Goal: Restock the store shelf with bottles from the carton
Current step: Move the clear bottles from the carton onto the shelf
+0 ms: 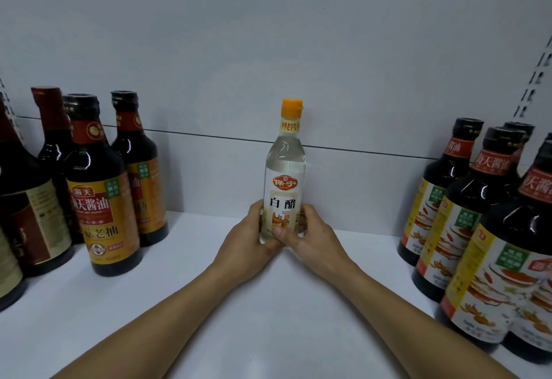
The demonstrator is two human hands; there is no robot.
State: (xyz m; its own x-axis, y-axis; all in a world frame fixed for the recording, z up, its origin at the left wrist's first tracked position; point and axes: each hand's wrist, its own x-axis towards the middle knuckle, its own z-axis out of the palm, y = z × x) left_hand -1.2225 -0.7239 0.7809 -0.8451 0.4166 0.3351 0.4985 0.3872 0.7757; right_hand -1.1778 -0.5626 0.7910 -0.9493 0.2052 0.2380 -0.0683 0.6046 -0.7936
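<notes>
Clear vinegar bottle [284, 169], orange cap, upright, mid-shelf [268, 304], white label forward

Head camera looks forward, slightly downward, close onto the shelf [268, 304].

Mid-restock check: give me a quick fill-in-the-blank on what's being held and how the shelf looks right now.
1. The clear bottle has an ____ cap.
2. The left hand and right hand grip the bottle near its ____.
3. The dark bottles on the left and dark bottles on the right leave a gap in the ____ of the white shelf.

Missing words: orange; base; middle
</notes>
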